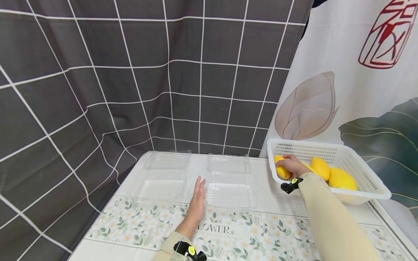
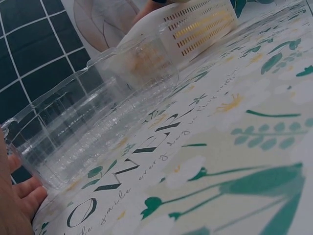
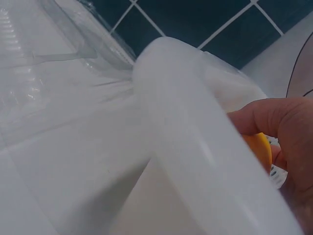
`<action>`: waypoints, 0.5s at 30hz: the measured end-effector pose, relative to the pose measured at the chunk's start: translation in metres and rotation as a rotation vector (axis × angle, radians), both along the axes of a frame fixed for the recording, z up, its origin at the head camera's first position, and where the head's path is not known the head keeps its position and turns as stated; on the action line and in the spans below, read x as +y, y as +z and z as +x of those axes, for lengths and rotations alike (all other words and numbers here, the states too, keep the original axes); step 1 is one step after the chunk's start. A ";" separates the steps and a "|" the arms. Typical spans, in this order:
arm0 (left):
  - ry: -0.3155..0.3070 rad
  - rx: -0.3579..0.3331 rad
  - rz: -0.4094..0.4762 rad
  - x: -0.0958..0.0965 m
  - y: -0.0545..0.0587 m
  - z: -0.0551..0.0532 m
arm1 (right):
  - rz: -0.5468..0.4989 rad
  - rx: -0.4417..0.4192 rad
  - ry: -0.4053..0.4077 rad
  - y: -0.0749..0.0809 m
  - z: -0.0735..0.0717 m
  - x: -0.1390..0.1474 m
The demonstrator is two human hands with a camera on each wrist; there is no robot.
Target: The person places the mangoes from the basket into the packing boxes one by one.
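Observation:
My right hand [image 1: 294,166] reaches over the near rim into a white plastic basket [image 1: 375,181] and grips a yellow lemon [image 1: 282,173] at its left end. In the right wrist view, thumb and fingers curl round the lemon [image 3: 260,149], partly hidden by the basket's rim. Other lemons [image 1: 341,179] lie to the right of that hand. My left hand [image 1: 195,204] stands on edge with straight fingers at the left side of a clear plastic box [image 1: 231,194], its lid folded back. In the left wrist view its fingertips are beside the box's wall, contact unclear.
A second open clear box [image 1: 161,188] sits left of my left hand. Under everything is a white table with a floral printed strip [image 1: 248,232]. A dark grid-patterned curtain [image 1: 183,79] hangs behind and at left, a white printed one [image 1: 346,43] at right.

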State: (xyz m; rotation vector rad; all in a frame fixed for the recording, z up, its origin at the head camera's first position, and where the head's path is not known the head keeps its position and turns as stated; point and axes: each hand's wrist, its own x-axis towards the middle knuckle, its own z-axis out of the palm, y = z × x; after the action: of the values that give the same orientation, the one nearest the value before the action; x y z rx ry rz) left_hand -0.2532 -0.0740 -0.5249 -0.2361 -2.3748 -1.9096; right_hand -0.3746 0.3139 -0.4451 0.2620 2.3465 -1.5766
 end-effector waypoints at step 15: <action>0.021 -0.005 -0.015 0.002 0.002 0.001 | -0.174 0.070 -0.103 0.015 -0.002 -0.003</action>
State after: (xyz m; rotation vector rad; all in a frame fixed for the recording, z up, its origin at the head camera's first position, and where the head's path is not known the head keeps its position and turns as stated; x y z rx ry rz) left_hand -0.2525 -0.0724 -0.5230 -0.2071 -2.3859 -1.8854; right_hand -0.3771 0.3109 -0.4304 0.2967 2.2610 -1.8552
